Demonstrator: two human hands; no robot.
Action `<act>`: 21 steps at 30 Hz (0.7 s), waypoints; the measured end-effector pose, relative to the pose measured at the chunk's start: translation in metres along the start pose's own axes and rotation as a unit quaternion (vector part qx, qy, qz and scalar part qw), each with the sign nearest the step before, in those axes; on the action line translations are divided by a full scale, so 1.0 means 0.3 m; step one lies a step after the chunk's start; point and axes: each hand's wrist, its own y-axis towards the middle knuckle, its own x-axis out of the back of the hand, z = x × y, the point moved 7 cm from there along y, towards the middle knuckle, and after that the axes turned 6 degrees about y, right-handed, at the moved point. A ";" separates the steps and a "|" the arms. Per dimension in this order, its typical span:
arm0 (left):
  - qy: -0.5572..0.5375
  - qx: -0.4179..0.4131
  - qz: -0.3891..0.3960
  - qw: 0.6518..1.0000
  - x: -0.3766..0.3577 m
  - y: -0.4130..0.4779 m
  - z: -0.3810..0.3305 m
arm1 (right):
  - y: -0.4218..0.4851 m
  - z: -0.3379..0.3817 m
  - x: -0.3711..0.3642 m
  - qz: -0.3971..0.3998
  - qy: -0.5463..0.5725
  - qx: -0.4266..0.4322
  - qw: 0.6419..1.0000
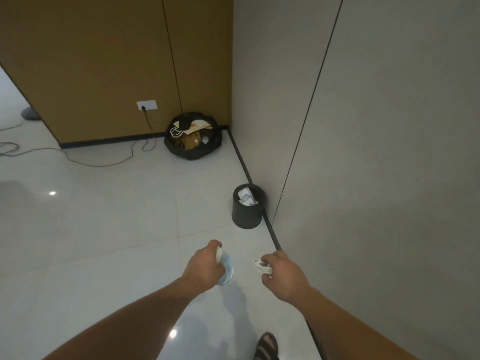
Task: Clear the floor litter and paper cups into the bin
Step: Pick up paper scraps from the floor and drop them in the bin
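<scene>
Left hand (205, 263) grips a paper cup (226, 268), right hand (284, 275) clutches crumpled paper (260, 266), both aimed at the black bin (246, 216) at 12 o'clock, to dump I guess.

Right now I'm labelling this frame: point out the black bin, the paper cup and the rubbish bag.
black bin (246, 216), head view, outer side wall.
paper cup (228, 268), head view, exposed side.
rubbish bag (193, 153), head view, front plastic.
</scene>
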 end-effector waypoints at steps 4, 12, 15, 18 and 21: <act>-0.022 0.011 -0.022 0.999 0.072 0.263 -0.142 | 0.263 -0.030 0.184 -0.008 -0.004 0.019 1.000; -0.044 0.023 0.015 0.999 0.103 0.813 -0.253 | 0.756 -0.101 0.325 0.030 -0.010 -0.013 0.999; -0.047 0.013 0.038 0.998 0.100 1.095 -0.251 | 0.999 -0.124 0.342 0.038 -0.007 -0.041 0.998; -0.063 0.017 0.077 0.995 0.091 1.388 -0.228 | 1.254 -0.145 0.347 0.046 0.002 -0.072 0.996; -0.045 0.036 0.134 0.989 0.074 1.609 -0.187 | 1.465 -0.164 0.335 0.063 0.014 -0.103 0.993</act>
